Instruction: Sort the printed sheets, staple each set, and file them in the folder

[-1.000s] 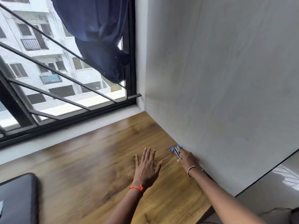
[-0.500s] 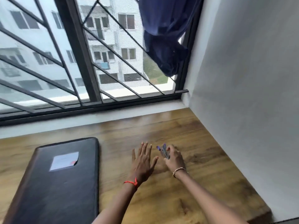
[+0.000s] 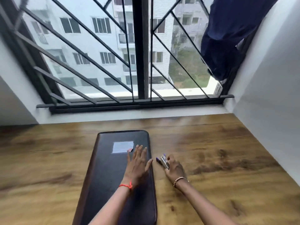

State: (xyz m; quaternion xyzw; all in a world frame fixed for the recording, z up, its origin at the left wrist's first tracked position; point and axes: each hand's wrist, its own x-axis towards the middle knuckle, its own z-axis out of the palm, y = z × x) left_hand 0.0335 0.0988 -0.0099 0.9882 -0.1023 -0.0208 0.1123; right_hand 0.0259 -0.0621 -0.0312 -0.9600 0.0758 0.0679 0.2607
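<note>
A closed black folder (image 3: 107, 172) with a white label lies flat on the wooden table (image 3: 219, 159), in the middle of the view. My left hand (image 3: 137, 163) is spread with straight fingers over the folder's right side, near the label. Just right of the folder's edge, my right hand (image 3: 174, 168) grips a small blue and silver stapler (image 3: 162, 159) on the table. No printed sheets are in view.
A barred window (image 3: 141, 62) runs along the table's far side above a white sill. White walls (image 3: 267, 95) close in on the right and left. A dark blue cloth (image 3: 227, 38) hangs at the upper right corner.
The view swung left from the right wall to the folder. My right hand carried the stapler from the wall toward the folder's edge. My left hand moved from bare table onto the folder.
</note>
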